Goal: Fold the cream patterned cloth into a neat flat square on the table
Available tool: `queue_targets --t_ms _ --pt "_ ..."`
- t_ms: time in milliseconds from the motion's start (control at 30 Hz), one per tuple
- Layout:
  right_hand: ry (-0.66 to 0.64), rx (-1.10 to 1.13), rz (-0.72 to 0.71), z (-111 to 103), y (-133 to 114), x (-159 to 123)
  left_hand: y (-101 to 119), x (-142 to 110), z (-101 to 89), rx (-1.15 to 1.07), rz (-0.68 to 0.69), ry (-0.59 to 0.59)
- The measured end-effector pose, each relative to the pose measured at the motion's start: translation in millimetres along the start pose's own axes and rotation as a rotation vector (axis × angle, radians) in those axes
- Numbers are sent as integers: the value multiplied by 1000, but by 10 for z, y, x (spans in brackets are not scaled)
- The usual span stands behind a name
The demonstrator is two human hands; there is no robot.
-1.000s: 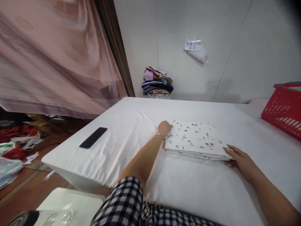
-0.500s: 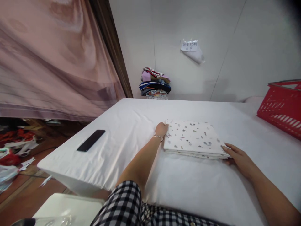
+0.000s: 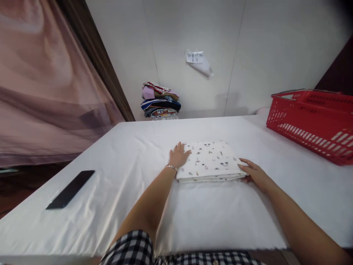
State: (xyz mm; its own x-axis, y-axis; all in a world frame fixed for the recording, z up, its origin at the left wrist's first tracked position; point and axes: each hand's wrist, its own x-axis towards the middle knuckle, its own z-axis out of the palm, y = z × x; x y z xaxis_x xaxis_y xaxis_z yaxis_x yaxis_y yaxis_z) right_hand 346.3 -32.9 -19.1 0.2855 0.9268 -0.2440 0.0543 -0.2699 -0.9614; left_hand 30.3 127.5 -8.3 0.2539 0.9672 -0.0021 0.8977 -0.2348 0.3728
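Observation:
A white folded cloth [image 3: 211,160] with small printed figures lies in front of me as a flat, layered rectangle. My left hand [image 3: 178,155] rests at its left edge, fingers spread and the thumb reaching onto the top layer. A bracelet circles that wrist. At the near right corner, my right hand [image 3: 253,173] has its thumb on top and the other fingers at the side and partly underneath, gripping the layers. Those lower fingers are mostly hidden.
The cloth lies on a white-covered table [image 3: 132,147]. A black phone-like slab [image 3: 71,189] is at the left, a red plastic basket [image 3: 309,121] at the right. Folded clothes [image 3: 160,101] are stacked against the wall behind. A pink curtain [image 3: 41,73] hangs at the left.
My view has turned to the right, so more of the basket shows. The left hand has gone from closed at the cloth's edge to fingers spread. The right hand stays at its corner.

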Motion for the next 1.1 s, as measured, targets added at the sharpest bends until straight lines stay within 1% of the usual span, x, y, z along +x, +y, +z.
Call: queue_targets --t_ms 100,167,267,333,433,533,633,700,767,833,933,1100 --pt "-26 7 0 -14 -1 -1 -39 14 19 -20 21 16" --pt "-30 11 -5 -20 -5 -6 -39 37 -4 -46 36 16" --pt "-15 15 2 -22 -14 -20 8 48 -96 -98 -4 -28" --pt "5 7 2 -20 -22 -36 40 -3 -176 -135 -20 -28" --pt "29 -8 -5 -17 -32 -58 25 -203 -278 -164 54 3" --pt "45 -4 17 -21 -34 -59 -80 -520 -326 -268 177 61" --pt "62 -23 25 -27 -30 -52 -223 -865 -309 -370 303 133" --pt "69 -40 11 -22 -36 -61 -308 -1058 -265 -388 397 176" --pt "77 -51 -4 -9 -52 -85 -377 -1198 -204 -375 490 209" --pt "92 -56 -7 10 -70 -113 -425 -1283 -140 -344 540 222" --pt "124 -45 5 33 -79 -137 -466 -1336 -76 -273 546 212" --pt "178 -59 -21 49 -45 -131 -483 -1347 -68 -125 588 194"
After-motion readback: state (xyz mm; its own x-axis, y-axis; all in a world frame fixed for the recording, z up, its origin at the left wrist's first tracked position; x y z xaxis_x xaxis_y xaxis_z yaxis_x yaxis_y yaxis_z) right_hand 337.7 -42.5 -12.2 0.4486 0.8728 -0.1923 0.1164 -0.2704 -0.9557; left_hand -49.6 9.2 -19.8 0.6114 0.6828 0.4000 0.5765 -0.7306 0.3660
